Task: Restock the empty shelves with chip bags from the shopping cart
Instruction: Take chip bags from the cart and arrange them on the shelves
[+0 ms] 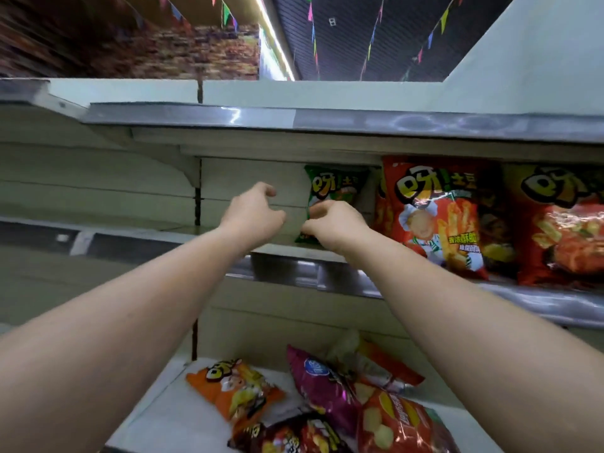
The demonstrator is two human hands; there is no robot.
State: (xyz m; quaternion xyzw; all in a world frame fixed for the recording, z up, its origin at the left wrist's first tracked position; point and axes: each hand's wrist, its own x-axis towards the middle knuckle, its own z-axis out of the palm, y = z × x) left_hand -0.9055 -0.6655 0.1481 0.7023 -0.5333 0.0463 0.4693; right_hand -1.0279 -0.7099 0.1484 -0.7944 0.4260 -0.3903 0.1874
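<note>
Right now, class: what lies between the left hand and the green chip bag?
Head view: only bare shelf back panel separates left hand from green chip bag.

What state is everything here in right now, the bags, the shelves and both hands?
green chip bag: upright at the back of the shelf, left edge pinched.
right hand: fingers curled on the green bag's edge.
left hand: beside the bag, fingers loosely curled, holding nothing.
red chip bags: standing upright, facing out.
middle shelf: bare left of the green bag.
loose chip bags: lying flat and jumbled below.
</note>
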